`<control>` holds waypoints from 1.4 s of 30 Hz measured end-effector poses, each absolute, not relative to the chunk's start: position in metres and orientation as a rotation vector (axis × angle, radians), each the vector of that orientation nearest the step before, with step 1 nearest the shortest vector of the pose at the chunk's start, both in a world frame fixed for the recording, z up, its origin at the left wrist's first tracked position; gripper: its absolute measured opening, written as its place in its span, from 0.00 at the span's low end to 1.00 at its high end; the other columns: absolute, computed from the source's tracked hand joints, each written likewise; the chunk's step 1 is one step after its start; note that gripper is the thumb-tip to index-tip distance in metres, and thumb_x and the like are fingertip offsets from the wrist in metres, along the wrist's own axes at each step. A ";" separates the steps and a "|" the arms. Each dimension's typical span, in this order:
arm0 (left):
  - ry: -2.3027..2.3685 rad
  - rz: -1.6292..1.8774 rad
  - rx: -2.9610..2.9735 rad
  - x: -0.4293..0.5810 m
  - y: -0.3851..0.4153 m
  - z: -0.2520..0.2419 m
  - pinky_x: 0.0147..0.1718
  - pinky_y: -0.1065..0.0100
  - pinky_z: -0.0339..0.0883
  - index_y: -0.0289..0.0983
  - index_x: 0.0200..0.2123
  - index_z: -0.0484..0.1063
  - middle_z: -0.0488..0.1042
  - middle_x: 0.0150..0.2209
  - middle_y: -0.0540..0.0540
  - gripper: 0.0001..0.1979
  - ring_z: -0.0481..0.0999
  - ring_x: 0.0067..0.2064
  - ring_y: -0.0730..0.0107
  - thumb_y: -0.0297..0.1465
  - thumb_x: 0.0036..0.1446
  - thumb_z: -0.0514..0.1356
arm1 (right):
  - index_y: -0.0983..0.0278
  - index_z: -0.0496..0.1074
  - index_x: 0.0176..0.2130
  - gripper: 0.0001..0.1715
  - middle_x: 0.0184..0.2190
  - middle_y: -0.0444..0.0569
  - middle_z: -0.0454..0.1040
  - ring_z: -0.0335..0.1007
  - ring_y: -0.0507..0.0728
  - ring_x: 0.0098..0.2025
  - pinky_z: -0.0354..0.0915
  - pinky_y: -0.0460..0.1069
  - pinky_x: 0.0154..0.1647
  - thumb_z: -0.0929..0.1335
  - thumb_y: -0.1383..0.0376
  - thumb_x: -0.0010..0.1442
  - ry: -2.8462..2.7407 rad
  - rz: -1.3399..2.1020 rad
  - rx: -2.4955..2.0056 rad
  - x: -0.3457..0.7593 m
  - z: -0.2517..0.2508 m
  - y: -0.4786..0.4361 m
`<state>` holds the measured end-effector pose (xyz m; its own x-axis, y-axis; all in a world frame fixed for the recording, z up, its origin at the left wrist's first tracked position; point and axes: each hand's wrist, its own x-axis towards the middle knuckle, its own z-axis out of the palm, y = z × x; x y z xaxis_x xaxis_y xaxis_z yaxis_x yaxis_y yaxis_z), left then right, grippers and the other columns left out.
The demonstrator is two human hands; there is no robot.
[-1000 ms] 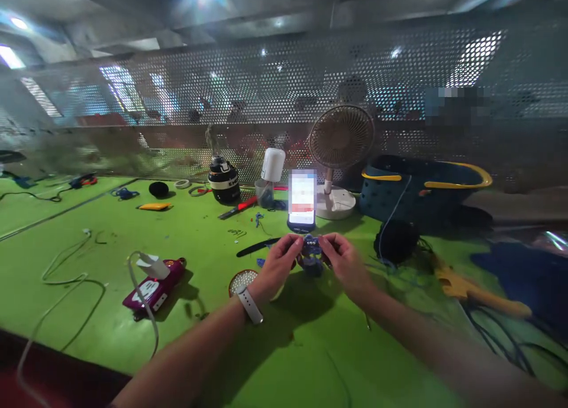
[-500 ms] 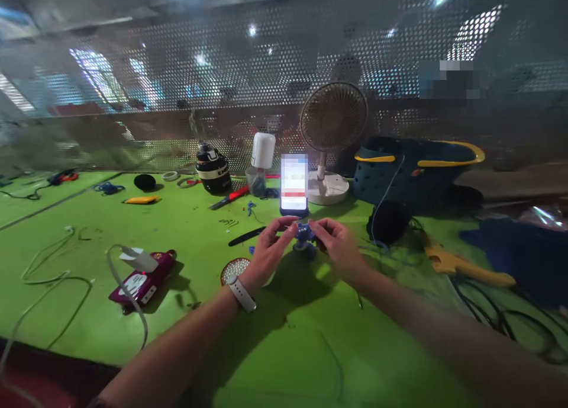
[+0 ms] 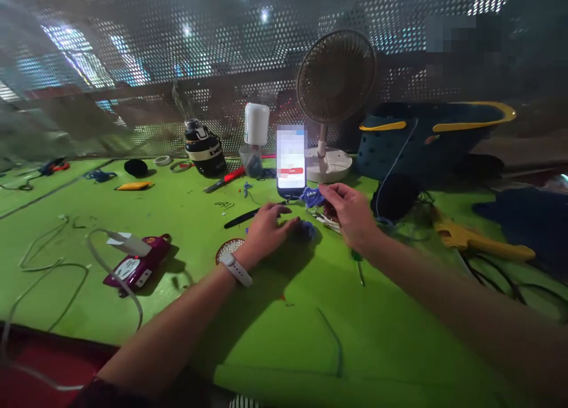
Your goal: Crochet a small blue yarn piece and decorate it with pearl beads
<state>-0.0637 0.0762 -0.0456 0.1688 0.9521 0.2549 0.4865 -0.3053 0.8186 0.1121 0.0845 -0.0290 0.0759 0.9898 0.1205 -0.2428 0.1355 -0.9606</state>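
Observation:
My right hand (image 3: 350,209) pinches the edge of a small blue-purple piece (image 3: 312,197) that looks like yarn work with pale dots on it. My left hand (image 3: 268,231) is apart from that piece, low over the table, thumb and fingers spread. Just beyond the left thumb lies another blue-purple bit (image 3: 307,230), partly in shadow; I cannot tell whether the thumb touches it. A round dish of white beads (image 3: 227,249) sits by the left wrist. Beneath the right hand are thin white sticks (image 3: 327,221) and a green-handled screwdriver (image 3: 358,264).
An upright phone (image 3: 291,159) faces me, with a fan (image 3: 328,165) behind it. At right stand a dark basket (image 3: 390,150), black yarn (image 3: 396,198) and a yellow-handled tool (image 3: 483,242). Leftward are a black pen-like stick (image 3: 242,218), a cutter (image 3: 224,180), a bottle (image 3: 206,153) and a purple power strip (image 3: 144,266).
My left hand has let go of the blue-purple piece and moved down and away. The right hand still holds it, now further right of the left hand. The whole view has shifted.

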 end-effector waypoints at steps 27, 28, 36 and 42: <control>0.966 1.087 1.133 -0.056 0.058 -0.026 0.21 0.76 0.67 0.37 0.38 0.73 0.76 0.32 0.48 0.06 0.75 0.29 0.74 0.27 0.55 0.63 | 0.62 0.73 0.27 0.18 0.21 0.40 0.70 0.60 0.48 0.20 0.50 0.45 0.19 0.77 0.53 0.43 -1.184 1.249 -1.031 0.118 -0.024 0.086; 0.963 1.101 1.123 -0.055 0.058 -0.026 0.23 0.75 0.68 0.38 0.38 0.72 0.76 0.33 0.48 0.06 0.75 0.30 0.74 0.27 0.56 0.62 | 0.62 0.73 0.27 0.18 0.21 0.41 0.71 0.60 0.48 0.20 0.51 0.45 0.19 0.77 0.53 0.43 -1.207 1.266 -1.042 0.116 -0.024 0.083; 0.850 1.170 1.140 -0.056 0.059 -0.033 0.32 0.69 0.73 0.39 0.39 0.73 0.75 0.41 0.46 0.07 0.74 0.42 0.67 0.29 0.55 0.63 | 0.61 0.74 0.28 0.16 0.23 0.43 0.71 0.61 0.51 0.22 0.54 0.46 0.20 0.74 0.51 0.49 -1.316 1.167 -1.066 0.112 -0.027 0.077; 0.741 1.201 1.161 -0.056 0.056 -0.030 0.37 0.62 0.74 0.37 0.42 0.72 0.74 0.45 0.43 0.14 0.72 0.47 0.62 0.39 0.57 0.61 | 0.61 0.74 0.29 0.14 0.32 0.46 0.73 0.68 0.55 0.32 0.63 0.50 0.33 0.73 0.53 0.52 -1.403 0.967 -1.020 0.111 -0.024 0.072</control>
<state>-0.0558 0.0558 -0.0301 0.2518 0.9589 0.1310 -0.3127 -0.0475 0.9486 0.1107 0.0725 -0.0243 -0.0334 0.9547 0.2955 0.0635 0.2971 -0.9527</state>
